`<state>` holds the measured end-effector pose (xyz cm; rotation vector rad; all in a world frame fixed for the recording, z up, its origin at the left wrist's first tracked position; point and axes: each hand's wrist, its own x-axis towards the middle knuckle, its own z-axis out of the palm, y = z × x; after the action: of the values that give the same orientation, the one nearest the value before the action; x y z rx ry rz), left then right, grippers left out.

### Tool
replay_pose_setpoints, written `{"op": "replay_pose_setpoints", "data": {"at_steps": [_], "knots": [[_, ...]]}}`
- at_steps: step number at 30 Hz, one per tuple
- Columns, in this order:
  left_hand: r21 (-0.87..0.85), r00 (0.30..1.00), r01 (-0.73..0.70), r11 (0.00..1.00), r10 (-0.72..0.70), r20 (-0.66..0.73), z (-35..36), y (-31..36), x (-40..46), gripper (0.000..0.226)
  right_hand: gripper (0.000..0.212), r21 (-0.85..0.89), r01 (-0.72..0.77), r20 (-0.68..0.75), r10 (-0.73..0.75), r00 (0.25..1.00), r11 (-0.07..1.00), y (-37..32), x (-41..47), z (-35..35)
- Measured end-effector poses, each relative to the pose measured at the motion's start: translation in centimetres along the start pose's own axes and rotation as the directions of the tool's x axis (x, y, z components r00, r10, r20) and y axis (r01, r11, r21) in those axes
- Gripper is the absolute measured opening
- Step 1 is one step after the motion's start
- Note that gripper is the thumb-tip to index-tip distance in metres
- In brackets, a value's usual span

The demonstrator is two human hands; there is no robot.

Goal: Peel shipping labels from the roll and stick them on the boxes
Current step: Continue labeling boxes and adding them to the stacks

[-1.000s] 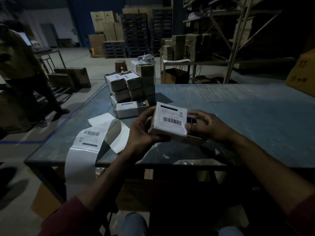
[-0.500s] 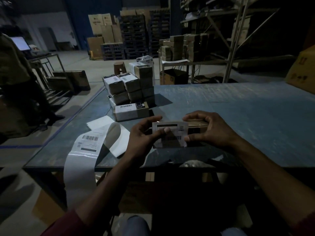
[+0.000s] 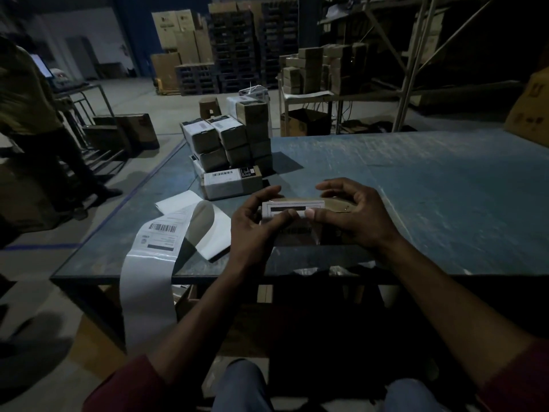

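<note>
While both hands worked: the left hand and right hand each kept a curled grip on the box near the surface's front edge, thumbs pressing its label down
Done: a stack of labelled boxes stood at the back-left corner
Left: the label strip hung over the front-left edge, one printed label unpeeled; how many boxes remained, I could not tell
Room: the surface lay bare to the right
</note>
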<state>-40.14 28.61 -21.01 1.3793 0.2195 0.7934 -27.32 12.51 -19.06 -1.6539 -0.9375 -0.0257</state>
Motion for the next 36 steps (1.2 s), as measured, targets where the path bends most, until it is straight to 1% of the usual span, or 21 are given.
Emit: {"op": "replay_pose_setpoints", "data": {"at_steps": [4,8,12,16,20,23,24,26,27,28,30,33,35,36], "knots": [[0.013,0.999,-0.035,0.999,0.035,-0.018,0.0,0.0,0.0,0.049,0.054,-0.008,-0.029,-0.024,0.029,0.999,1.0,-0.1,0.0,0.3],[0.045,0.998,-0.054,0.998,0.055,-0.024,0.4,-0.2,-0.4,0.051,0.063,-0.035,-0.04,-0.072,0.038,0.997,0.999,-0.3,-0.2,0.8],[0.068,0.997,-0.058,0.996,0.061,-0.038,0.4,-0.4,-0.5,0.049,0.051,-0.001,-0.057,-0.076,0.057,0.995,0.998,-0.1,-0.3,0.8],[0.024,0.997,-0.017,1.0,0.018,-0.073,0.8,-0.4,-0.6,0.042,0.037,0.055,-0.052,-0.082,0.056,0.995,0.997,0.0,-0.3,0.7],[0.002,0.991,0.015,1.0,-0.015,-0.137,1.3,-0.6,-0.6,0.03,0.037,0.129,-0.096,-0.084,0.108,0.991,0.987,0.1,-0.1,0.5],[0.026,0.992,0.01,1.0,-0.007,-0.123,1.3,-0.5,-0.7,0.026,0.036,0.112,-0.109,-0.089,0.119,0.989,0.988,0.6,-0.5,0.5],[0.037,0.994,0.022,0.999,-0.018,-0.11,1.3,-0.3,-0.8,0.028,0.042,0.086,-0.109,-0.076,0.115,0.99,0.99,0.7,-0.7,0.5],[0.05,0.994,0.068,0.996,-0.064,-0.085,1.3,0.1,-0.7,0.031,0.06,0.03,-0.126,-0.063,0.128,0.99,0.992,0.7,-1.0,0.4],[0.053,0.994,0.089,0.995,-0.085,-0.064,1.2,0.2,-0.6,0.028,0.062,0.007,-0.14,-0.066,0.14,0.988,0.99,0.8,-1.1,0.3],[0.053,0.993,0.11,0.992,-0.108,-0.045,1.2,0.3,-0.5,0.025,0.057,0.01,-0.149,-0.067,0.149,0.987,0.989,0.9,-1.1,0.3],[0.044,0.983,0.181,0.983,-0.18,-0.022,0.9,0.7,-0.2,0.025,0.04,0.095,-0.162,-0.061,0.168,0.984,0.982,0.9,-0.8,0.2],[0.053,0.961,0.276,0.96,-0.276,-0.005,0.4,1.0,0.3,0.022,0.036,0.166,-0.215,-0.056,0.226,0.972,0.963,1.3,-0.3,0.1],[0.072,0.942,0.336,0.939,-0.336,-0.017,-0.1,1.1,0.7,0.021,0.028,0.195,-0.239,0.007,0.242,0.97,0.951,1.2,-0.3,-0.3],[0.08,0.929,0.37,0.926,-0.369,-0.019,-0.3,1.4,0.9,0.022,0.033,0.16,-0.232,0.054,0.226,0.973,0.96,1.2,-0.4,-0.7]]}}
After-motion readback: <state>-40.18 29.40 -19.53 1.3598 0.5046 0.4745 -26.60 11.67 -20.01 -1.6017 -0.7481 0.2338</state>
